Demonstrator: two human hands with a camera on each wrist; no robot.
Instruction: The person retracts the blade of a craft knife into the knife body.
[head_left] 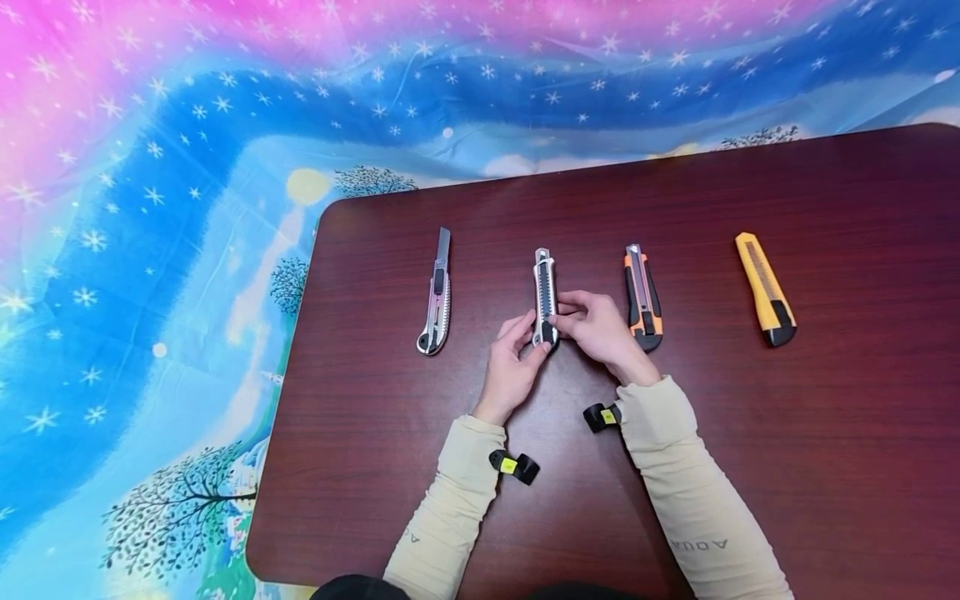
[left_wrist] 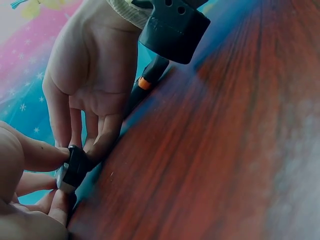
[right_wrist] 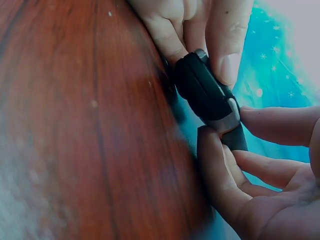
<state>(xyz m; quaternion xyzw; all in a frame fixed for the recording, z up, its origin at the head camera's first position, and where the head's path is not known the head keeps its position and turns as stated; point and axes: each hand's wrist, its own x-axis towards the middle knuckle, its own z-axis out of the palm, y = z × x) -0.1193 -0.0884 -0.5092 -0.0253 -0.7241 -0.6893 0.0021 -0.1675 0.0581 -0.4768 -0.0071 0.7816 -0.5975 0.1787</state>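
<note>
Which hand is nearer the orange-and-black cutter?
Right. The right hand is just left of the orange-and-black cutter; the left hand is farther left, at the held cutter's opposite side.

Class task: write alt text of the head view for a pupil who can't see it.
A person's left hand and right hand hold a silver-and-black utility knife at a wood-grain table. Left of it lies a silver utility knife, blade extended; right of it lie an orange-and-black utility knife and a yellow-and-black utility knife.
</note>
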